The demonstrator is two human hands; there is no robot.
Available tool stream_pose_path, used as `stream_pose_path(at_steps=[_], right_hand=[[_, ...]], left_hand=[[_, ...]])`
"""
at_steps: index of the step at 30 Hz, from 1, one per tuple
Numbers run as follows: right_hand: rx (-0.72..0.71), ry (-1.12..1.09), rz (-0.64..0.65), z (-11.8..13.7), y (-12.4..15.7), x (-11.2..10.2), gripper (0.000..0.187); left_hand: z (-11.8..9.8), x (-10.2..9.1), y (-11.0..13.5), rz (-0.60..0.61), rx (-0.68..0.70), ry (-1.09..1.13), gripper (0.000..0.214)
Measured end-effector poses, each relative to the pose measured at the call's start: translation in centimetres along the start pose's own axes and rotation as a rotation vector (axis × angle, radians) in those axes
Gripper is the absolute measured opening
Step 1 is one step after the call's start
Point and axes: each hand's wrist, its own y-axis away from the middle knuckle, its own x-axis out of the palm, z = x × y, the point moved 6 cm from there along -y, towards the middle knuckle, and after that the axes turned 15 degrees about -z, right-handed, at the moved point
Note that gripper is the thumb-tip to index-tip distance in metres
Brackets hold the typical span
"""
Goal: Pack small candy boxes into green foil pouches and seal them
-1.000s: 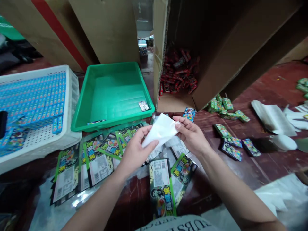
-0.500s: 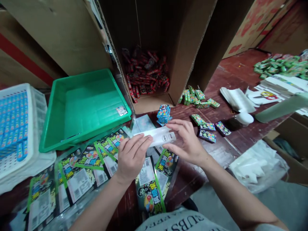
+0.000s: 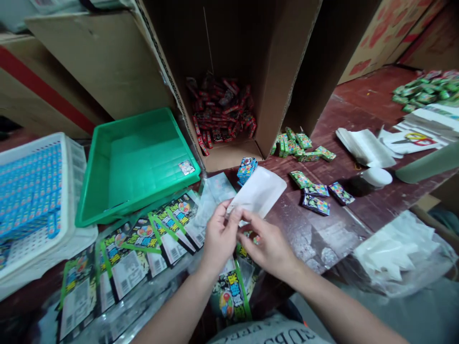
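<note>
White, a small flat plastic pouch (image 3: 258, 193) was pinched at its near edge by both hands. Left hand (image 3: 219, 235) and right hand (image 3: 269, 244) fingers gripped it, seemingly parting its mouth.

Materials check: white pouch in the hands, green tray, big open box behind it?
White flat pouch: looks like thin matte plastic film or paper; it bends limply where both hands pinch its lower edge, so I can't say which. Green rectangular tray: rigid moulded plastic, smooth with a slight sheen and a rolled rim. Large brown open box: corrugated cardboard, with fluting visible along its cut edge.
</note>
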Motion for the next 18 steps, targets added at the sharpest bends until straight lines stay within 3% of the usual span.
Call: stream_pose_path(at_steps=[3,5,7,10,13,15,18], right_hand=[[0.046,0.005,0.007,0.7,-0.9,-3.2,0.031],[-0.087,0.170,-0.074,2.2,-3.0,-5.8,0.022],[-0.252,0.311,-0.052,3.5,-5.5,-6.8,0.026],[-0.337,0.339,0.183,3.1,-8.4,-5.3,0.037],[-0.264,0.189,0.370,1.0,-9.2,-3.3,0.038],[-0.136,0.054,0.423,-0.5,-9.0,-2.3,0.040],[-0.015,-0.070,0.403,-1.6,-8.3,-1.9,0.030]], left_hand=[[-0.1,-2.0,-1.8,0.011,0.017,-0.074,0.037],[-0.3,-2.8,-2.4,0.052,0.050,-0.146,0.047],[-0.7,-2.8,-2.4,0.103,0.098,-0.221,0.053],[-1.3,-2.4,-1.8,0.168,0.170,-0.351,0.050],[-2.0,-2.5,-1.3,0.158,0.290,-0.541,0.050],[-2.4,-2.6,-1.2,0.152,0.405,-0.636,0.053],[-2.4,-2.8,-1.2,0.178,0.510,-0.694,0.061]])
